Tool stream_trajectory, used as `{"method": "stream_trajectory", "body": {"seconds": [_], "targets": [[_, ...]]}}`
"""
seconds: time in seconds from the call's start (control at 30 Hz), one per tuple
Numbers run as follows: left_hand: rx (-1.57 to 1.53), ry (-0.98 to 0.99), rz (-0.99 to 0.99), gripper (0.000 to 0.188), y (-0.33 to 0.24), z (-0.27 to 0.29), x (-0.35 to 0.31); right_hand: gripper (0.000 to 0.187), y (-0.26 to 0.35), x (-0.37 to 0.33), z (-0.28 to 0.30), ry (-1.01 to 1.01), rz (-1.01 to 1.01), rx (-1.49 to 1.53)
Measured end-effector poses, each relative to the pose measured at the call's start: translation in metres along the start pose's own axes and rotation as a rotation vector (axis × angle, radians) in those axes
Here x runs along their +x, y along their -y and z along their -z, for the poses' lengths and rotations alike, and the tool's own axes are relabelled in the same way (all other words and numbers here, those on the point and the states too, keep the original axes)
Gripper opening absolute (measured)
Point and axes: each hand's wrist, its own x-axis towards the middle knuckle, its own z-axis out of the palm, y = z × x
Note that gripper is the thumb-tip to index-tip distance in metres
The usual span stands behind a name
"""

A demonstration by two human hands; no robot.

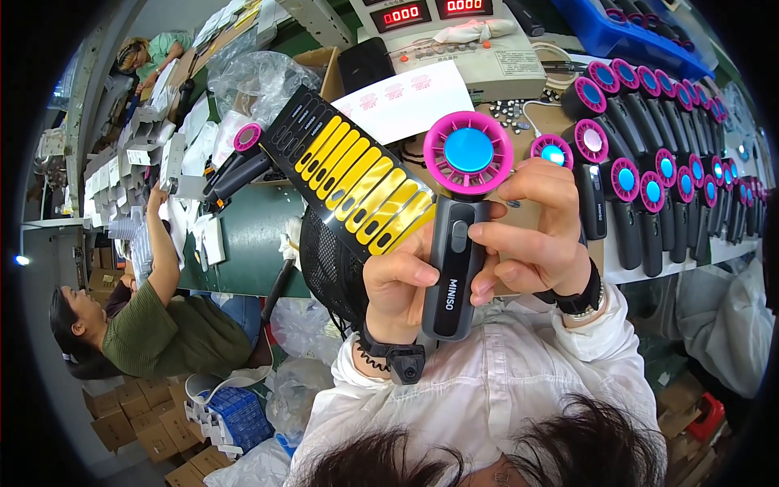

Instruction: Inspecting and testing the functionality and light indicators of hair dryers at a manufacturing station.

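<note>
Left grip [398, 288] holds a white-lettered handheld fan [453, 258].

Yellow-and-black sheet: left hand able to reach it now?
Likely yes: the yellow-and-black sheet ends close by the left hand with nothing visible between, though that hand is holding the handheld fan.

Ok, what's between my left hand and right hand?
The dark handheld fan with its pink rim, upright: the head view shows the left hand and right hand both touching it.

Green table [253, 264] — white paper pieces [213, 242] left — pale meter box [483, 79] back.
</note>
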Motion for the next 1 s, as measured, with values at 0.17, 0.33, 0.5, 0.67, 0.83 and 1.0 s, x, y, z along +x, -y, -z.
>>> {"method": "stream_trajectory", "body": {"seconds": [0.17,0.33,0.5,0.67,0.83,1.0], "targets": [[-0.036,0.025,0.027,0.076,0.001,-0.002,0.0,0.028,-0.002,0.003,0.002,0.007,0.065,0.059],[-0.064,0.025,0.032,0.074,0.0,-0.003,0.0,0.025,-0.002,0.002,0.002,0.032,0.075,0.081],[-0.084,0.02,0.022,0.068,0.0,-0.001,-0.001,0.023,0.001,-0.004,0.001,0.035,0.052,0.037],[-0.118,0.03,-0.016,0.061,0.002,0.0,0.0,0.023,0.005,-0.004,0.001,0.047,0.053,0.039],[-0.109,0.027,0.002,0.061,0.002,0.001,0.001,0.025,0.007,-0.008,-0.001,0.053,0.018,0.062],[-0.099,0.021,0.005,0.06,0.002,0.002,0.0,0.027,0.009,-0.007,0.0,0.039,-0.002,0.055]]}}
